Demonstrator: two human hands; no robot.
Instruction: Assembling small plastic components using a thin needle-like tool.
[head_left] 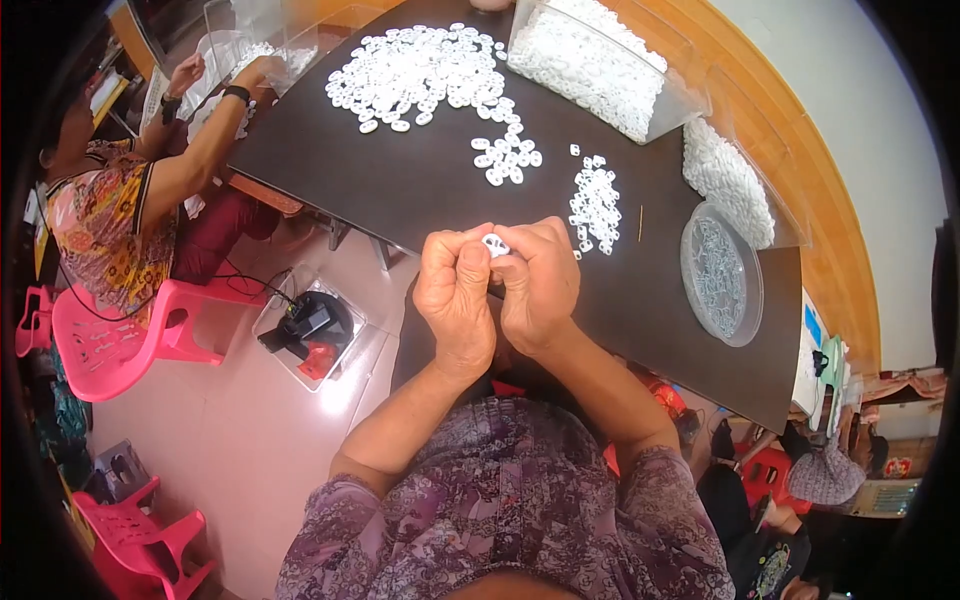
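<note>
A small white oval plastic piece with dark openings (495, 244) is pinched between the fingertips of both my hands, just over the near edge of the dark table. My left hand (456, 300) grips it from the left with thumb and curled fingers. My right hand (541, 280) closes on it from the other side. Beyond my hands lies a small cluster of similar white ovals (507, 158). A much larger heap of them (420, 75) spreads behind that. Right of my right hand is a pile of smaller white pieces (597, 205).
A thin tan stick (641, 223) lies by a round clear tray (757, 290) of small metal pins. Clear bins of white pieces (590, 60) (728, 185) line the back right. At left, another person (120, 220) works beside a pink chair (150, 320).
</note>
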